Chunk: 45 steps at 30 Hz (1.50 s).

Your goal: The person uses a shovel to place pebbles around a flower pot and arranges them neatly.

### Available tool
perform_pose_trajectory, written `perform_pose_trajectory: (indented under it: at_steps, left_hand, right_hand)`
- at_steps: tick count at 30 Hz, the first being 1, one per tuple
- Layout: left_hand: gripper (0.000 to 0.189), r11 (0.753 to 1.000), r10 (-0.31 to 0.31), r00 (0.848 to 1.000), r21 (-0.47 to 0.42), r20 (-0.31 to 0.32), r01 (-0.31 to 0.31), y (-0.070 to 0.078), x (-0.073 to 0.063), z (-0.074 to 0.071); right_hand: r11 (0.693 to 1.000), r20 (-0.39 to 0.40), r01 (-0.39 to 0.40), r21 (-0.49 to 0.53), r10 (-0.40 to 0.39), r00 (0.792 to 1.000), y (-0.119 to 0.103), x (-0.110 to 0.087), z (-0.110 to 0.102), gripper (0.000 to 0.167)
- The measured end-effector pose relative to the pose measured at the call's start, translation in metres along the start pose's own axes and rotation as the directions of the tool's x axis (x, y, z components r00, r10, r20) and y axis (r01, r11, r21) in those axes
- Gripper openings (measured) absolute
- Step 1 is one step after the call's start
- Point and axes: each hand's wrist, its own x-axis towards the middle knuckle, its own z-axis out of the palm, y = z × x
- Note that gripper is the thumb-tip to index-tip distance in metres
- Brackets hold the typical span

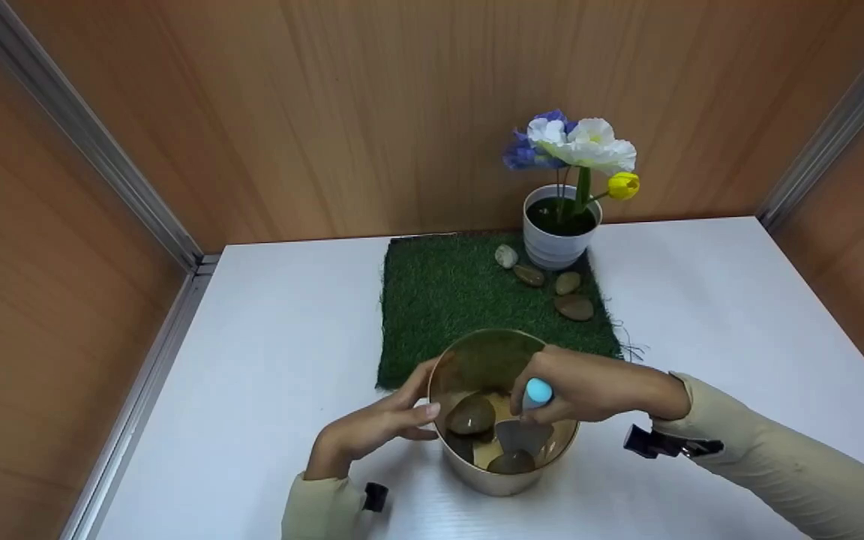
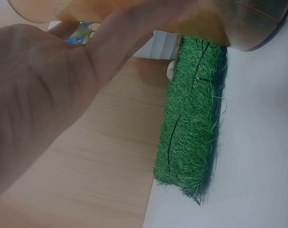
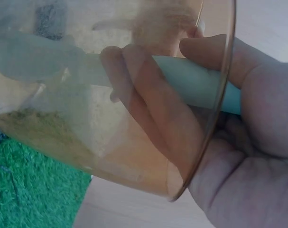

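A clear amber bucket (image 1: 496, 484) stands on the white table at the front edge of the turf. My left hand (image 1: 376, 427) rests against the bucket's left side, its fingers fairly straight and the thumb near the rim. One finger lies along the bucket's wall in the left wrist view. My right hand (image 1: 571, 382) reaches in over the right rim and grips the light blue handle of a small shovel (image 1: 537, 394). Its greyish blade points down among dark stones (image 1: 471, 414) inside the bucket. Through the clear wall, the right wrist view shows curled fingers (image 3: 148, 95) around the handle.
Behind the bucket lies a green turf mat (image 1: 439, 300). A white flowerpot (image 1: 558, 244) with artificial flowers (image 1: 589, 146) stands at its back right corner. Several stones (image 1: 573, 307) lie by the pot. Wooden panels (image 1: 402, 112) enclose the white table (image 1: 274, 322).
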Motion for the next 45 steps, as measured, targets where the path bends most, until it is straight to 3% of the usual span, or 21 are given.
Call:
perform_pose_trajectory:
  at_steps: [7, 15, 31, 40, 45]
  left_hand:
    - [0.083, 1.0, 0.001, 1.0, -0.002, -0.001, -0.001, 0.0, -0.001, 0.0]
    - [0.08, 1.0, -0.002, 1.0, -0.004, 0.007, 0.002, 0.0, -0.001, 0.0]
    - [0.081, 1.0, -0.01, 1.0, -0.008, 0.001, 0.01, -0.001, -0.001, 0.0]
    - [0.082, 1.0, -0.015, 1.0, 0.0, -0.005, 0.015, 0.001, -0.002, 0.001]
    - [0.082, 1.0, -0.019, 1.0, -0.005, -0.003, 0.019, 0.002, -0.001, 0.002]
  right_hand:
    - [0.999, 0.021, -0.018, 0.045, 0.017, 1.0, 0.001, 0.006, -0.001, 0.017]
    - [0.986, 0.098, -0.065, 0.155, 0.05, 0.994, 0.003, 0.01, -0.002, 0.02]
    - [0.958, 0.194, -0.148, 0.246, 0.101, 0.976, 0.005, 0.023, -0.003, 0.02]
    - [0.909, 0.177, -0.219, 0.354, 0.165, 0.97, 0.006, 0.023, -0.003, 0.017]
    - [0.89, 0.151, -0.213, 0.403, 0.165, 0.975, 0.006, 0.022, -0.004, 0.016]
